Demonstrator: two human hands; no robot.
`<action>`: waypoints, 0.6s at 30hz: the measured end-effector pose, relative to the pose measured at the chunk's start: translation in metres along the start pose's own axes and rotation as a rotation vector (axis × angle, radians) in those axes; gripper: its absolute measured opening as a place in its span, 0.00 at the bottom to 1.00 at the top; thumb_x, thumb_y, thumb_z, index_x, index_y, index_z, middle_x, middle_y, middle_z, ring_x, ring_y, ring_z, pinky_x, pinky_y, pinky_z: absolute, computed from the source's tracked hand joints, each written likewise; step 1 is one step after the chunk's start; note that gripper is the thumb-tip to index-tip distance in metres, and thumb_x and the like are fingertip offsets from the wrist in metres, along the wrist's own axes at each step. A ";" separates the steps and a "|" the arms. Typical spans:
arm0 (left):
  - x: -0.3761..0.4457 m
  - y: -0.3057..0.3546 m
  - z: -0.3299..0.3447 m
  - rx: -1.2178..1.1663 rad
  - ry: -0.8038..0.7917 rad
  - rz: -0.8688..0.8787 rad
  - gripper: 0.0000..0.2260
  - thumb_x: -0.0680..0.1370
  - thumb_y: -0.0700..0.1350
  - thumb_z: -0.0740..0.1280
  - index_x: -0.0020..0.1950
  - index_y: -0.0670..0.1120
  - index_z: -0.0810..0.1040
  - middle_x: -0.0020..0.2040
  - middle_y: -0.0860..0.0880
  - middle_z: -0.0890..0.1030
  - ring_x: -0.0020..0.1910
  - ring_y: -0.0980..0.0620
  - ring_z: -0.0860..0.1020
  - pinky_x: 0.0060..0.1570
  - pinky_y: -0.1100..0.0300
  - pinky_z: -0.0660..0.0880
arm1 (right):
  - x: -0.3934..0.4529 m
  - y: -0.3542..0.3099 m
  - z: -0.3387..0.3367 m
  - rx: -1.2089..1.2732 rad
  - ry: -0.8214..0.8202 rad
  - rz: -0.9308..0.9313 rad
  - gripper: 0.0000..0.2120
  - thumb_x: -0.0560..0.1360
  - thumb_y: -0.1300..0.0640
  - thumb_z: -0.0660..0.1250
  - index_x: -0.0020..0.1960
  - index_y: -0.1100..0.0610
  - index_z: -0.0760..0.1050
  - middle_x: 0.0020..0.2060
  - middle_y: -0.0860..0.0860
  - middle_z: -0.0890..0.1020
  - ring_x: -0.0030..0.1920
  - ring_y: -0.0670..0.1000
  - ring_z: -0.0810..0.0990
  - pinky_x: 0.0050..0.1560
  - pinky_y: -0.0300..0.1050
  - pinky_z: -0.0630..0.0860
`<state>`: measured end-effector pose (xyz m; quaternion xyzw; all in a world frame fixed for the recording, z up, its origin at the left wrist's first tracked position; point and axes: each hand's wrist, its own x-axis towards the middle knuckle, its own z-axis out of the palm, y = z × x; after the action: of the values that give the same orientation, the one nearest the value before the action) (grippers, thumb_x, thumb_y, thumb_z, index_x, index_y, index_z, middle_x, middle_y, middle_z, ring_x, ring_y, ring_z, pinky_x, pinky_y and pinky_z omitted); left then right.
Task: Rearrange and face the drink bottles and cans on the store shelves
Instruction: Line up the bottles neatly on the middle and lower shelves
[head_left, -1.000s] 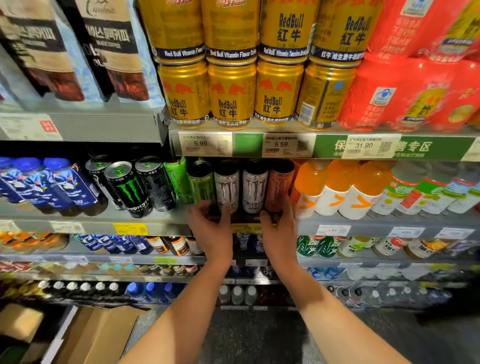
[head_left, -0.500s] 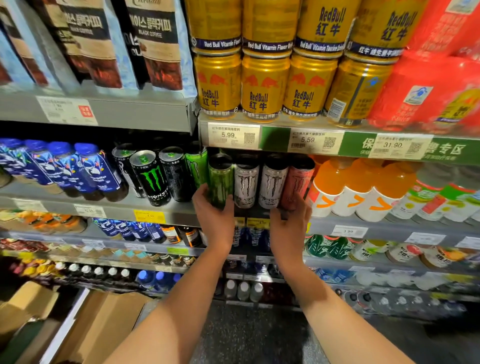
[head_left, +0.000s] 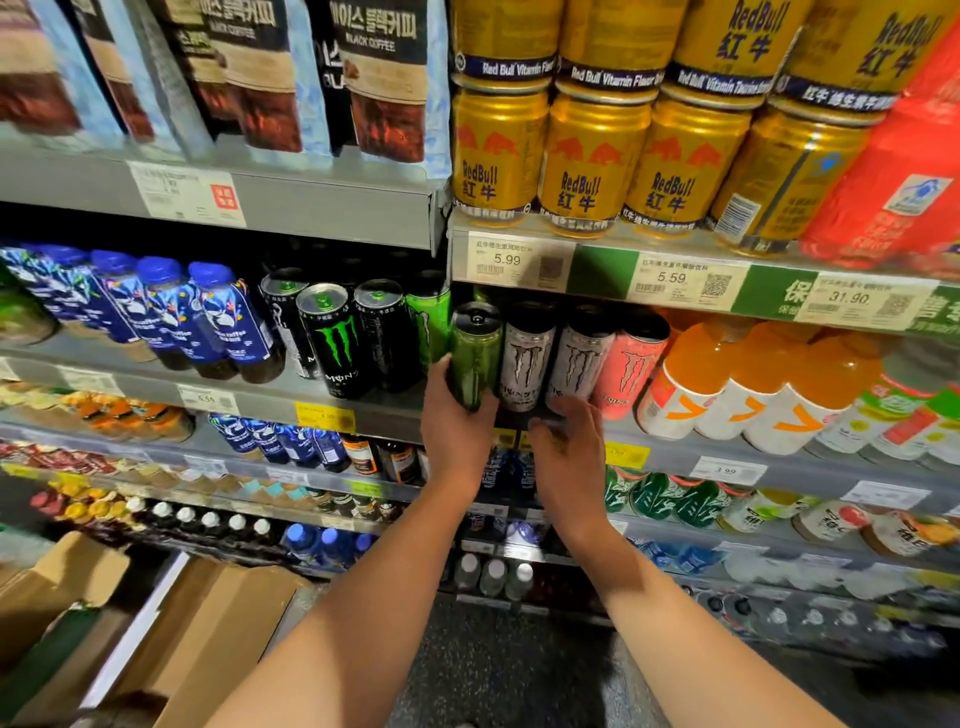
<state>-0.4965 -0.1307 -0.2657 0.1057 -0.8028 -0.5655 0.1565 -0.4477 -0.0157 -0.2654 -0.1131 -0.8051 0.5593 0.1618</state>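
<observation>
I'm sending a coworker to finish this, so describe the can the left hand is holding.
Find the shelf under the gold Red Bull cans. The green can in the left hand stands just left of two white Monster cans. It alone shows no claw logo.

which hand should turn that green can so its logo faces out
Left. The left hand already grips the green can, which shows no logo. The right hand sits lower, at the white cans' base, holding nothing clearly.
</observation>
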 end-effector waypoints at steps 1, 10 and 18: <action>0.001 -0.001 -0.001 -0.014 0.006 -0.003 0.25 0.75 0.44 0.75 0.70 0.46 0.72 0.60 0.49 0.79 0.58 0.52 0.78 0.58 0.56 0.77 | 0.002 -0.001 0.001 0.007 -0.011 0.000 0.13 0.77 0.60 0.67 0.61 0.55 0.73 0.58 0.52 0.73 0.55 0.51 0.78 0.52 0.41 0.74; 0.010 -0.003 -0.008 0.027 -0.035 0.045 0.23 0.73 0.43 0.76 0.66 0.48 0.73 0.56 0.51 0.80 0.53 0.53 0.79 0.53 0.57 0.78 | 0.012 -0.008 0.019 0.105 -0.043 0.001 0.22 0.76 0.60 0.67 0.69 0.53 0.70 0.64 0.51 0.74 0.64 0.47 0.74 0.57 0.35 0.74; 0.009 -0.001 -0.005 0.047 -0.054 0.058 0.23 0.74 0.42 0.75 0.65 0.46 0.70 0.57 0.52 0.76 0.53 0.55 0.76 0.47 0.72 0.73 | 0.013 -0.011 0.020 0.132 -0.018 0.008 0.20 0.77 0.62 0.67 0.68 0.54 0.70 0.62 0.50 0.75 0.62 0.45 0.74 0.50 0.25 0.71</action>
<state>-0.5034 -0.1383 -0.2642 0.0708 -0.8226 -0.5442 0.1486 -0.4678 -0.0319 -0.2594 -0.1003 -0.7674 0.6130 0.1592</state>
